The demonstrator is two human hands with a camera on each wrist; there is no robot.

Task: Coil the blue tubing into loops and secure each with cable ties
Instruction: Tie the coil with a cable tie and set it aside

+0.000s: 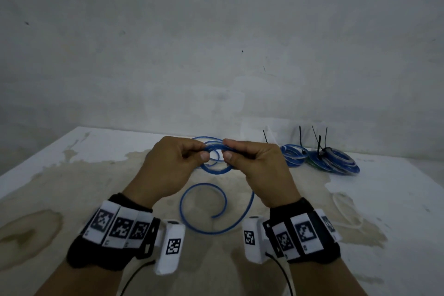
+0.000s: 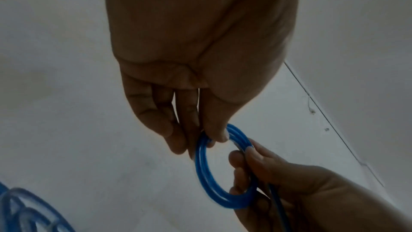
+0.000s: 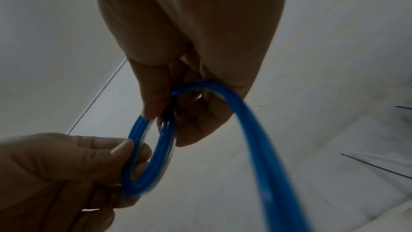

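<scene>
Both hands hold a small coil of blue tubing [image 1: 216,172] above the table. My left hand [image 1: 203,151] pinches the coil's left side between thumb and fingers, and my right hand [image 1: 227,150] pinches its right side. The wrist views show the coil [image 2: 205,174] [image 3: 165,149] as several stacked turns held by the left hand [image 2: 214,137] [image 3: 131,147] and the right hand [image 2: 245,156] [image 3: 165,112]. A loose tail [image 3: 260,147] runs from the right hand down to a spiral of tubing [image 1: 204,184] on the table.
Two tied blue coils [image 1: 293,155] [image 1: 334,162] lie at the back right by the wall, with black cable ties [image 1: 319,144] sticking up from them. More blue tubing [image 2: 22,205] shows low in the left wrist view. The white table [image 1: 72,187] is stained brown.
</scene>
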